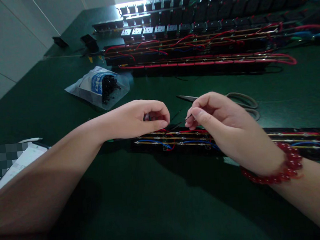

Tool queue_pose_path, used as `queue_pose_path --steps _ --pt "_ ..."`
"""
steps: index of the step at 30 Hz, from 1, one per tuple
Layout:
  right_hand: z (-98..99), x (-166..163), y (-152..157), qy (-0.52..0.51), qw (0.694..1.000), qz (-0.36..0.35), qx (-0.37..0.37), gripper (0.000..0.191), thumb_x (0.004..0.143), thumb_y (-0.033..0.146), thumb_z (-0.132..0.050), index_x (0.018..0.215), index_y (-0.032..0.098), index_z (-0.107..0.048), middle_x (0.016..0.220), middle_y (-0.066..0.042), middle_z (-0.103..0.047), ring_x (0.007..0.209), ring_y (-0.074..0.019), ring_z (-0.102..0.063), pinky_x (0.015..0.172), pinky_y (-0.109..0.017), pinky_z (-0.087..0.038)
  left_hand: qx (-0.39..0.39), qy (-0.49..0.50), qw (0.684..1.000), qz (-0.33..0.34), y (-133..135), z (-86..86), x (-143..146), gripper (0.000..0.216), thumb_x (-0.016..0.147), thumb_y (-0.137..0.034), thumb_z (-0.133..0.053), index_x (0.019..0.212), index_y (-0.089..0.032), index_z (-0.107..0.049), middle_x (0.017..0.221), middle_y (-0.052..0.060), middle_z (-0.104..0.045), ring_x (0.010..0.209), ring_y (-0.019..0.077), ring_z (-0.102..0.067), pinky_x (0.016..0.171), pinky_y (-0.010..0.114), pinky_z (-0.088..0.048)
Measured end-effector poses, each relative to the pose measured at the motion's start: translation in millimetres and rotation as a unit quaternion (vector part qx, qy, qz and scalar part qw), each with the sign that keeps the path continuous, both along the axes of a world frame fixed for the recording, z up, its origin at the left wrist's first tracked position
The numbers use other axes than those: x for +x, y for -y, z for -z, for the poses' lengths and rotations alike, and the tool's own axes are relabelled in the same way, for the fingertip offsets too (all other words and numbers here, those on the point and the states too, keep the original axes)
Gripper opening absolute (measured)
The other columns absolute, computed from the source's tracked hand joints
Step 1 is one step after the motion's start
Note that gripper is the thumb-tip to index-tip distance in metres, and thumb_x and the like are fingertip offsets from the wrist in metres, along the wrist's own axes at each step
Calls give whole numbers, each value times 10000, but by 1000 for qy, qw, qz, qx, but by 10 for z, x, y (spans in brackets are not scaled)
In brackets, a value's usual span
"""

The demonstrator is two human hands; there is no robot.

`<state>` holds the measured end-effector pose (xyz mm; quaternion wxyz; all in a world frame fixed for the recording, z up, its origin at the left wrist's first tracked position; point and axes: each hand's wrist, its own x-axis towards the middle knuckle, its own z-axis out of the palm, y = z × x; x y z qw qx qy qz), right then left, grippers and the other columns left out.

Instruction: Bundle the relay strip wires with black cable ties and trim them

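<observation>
My right hand (219, 124) pinches a thin black cable tie (188, 118) between thumb and forefinger, just above a strip of wired parts (184, 137). This strip carries brass-coloured rods and red and blue wires. At the strip's left part, my left hand (144, 117) is curled, its thumb and forefinger close together; whatever lies in them is hidden. Thin black ends show between the two hands. Scissors (242, 99) lie on the table behind my right hand, partly covered by it. A red bead bracelet (288, 157) circles my right wrist.
A clear plastic bag (98, 87) of small black pieces lies beyond my left hand. Further back, several wired strips (198, 43) and rows of black sockets (160, 31) run across the green table (144, 196). White paper (20, 162) lies at the left.
</observation>
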<state>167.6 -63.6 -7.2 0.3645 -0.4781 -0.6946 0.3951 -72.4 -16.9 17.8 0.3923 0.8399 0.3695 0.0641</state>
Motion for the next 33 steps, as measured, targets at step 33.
queue_pose_path --steps 33 --pt "-49 -10 20 -26 999 -44 0 105 946 287 -664 986 221 -736 910 -41 -762 845 -199 -747 740 -327 -628 -4 -17 1000 19 19 60 58 160 942 -316 -618 1059 -226 -679 992 -10 -694 858 144 -649 729 240 -488"
